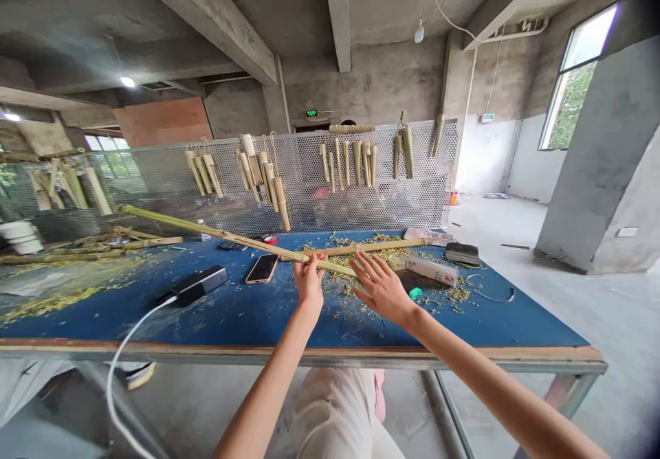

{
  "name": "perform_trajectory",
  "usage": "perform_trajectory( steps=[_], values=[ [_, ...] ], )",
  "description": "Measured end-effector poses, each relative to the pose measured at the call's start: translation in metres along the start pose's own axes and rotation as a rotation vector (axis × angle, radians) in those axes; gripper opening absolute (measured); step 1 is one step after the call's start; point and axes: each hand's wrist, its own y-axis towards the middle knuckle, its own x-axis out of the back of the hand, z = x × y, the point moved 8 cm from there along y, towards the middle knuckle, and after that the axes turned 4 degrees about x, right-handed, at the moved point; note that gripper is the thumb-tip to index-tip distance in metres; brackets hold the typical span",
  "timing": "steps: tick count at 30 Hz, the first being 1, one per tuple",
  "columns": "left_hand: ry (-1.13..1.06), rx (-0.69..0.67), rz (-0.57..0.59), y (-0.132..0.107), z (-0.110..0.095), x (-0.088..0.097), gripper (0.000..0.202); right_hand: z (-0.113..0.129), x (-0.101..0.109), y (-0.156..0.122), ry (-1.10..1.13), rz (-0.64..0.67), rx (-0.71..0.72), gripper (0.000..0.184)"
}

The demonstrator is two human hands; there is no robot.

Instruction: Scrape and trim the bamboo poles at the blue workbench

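Observation:
A long, thin bamboo pole (247, 240) slants across the middle of the view, its far end up at the left. My left hand (309, 279) is closed around it near its right part. Close to the pole's right end is my right hand (380, 284), palm down with fingers stretched out; whether they touch the pole I cannot tell. Behind both hands a second bamboo pole (386, 247) lies on the blue table (247, 321). Yellow-green shavings (345, 287) are scattered under and around my hands.
A phone (262, 269) and a black power bank (200, 286) with a white cable lie left of my hands. A white box (432, 271), a green cap (415, 293) and a dark block (463, 253) are to the right. Bamboo pieces hang on the perforated metal screen (309, 205) behind.

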Motion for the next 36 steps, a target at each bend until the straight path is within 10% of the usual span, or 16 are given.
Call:
perform_trajectory(
  steps=[29,36],
  values=[
    [-0.006,0.143,-0.026,-0.034,0.034,-0.010,0.024,0.012,0.030,-0.004,-0.054,0.022,-0.046,0.051],
    [0.335,0.018,0.295,-0.046,0.038,-0.022,0.027,-0.029,0.028,-0.020,-0.024,0.170,-0.216,0.039]
  ],
)
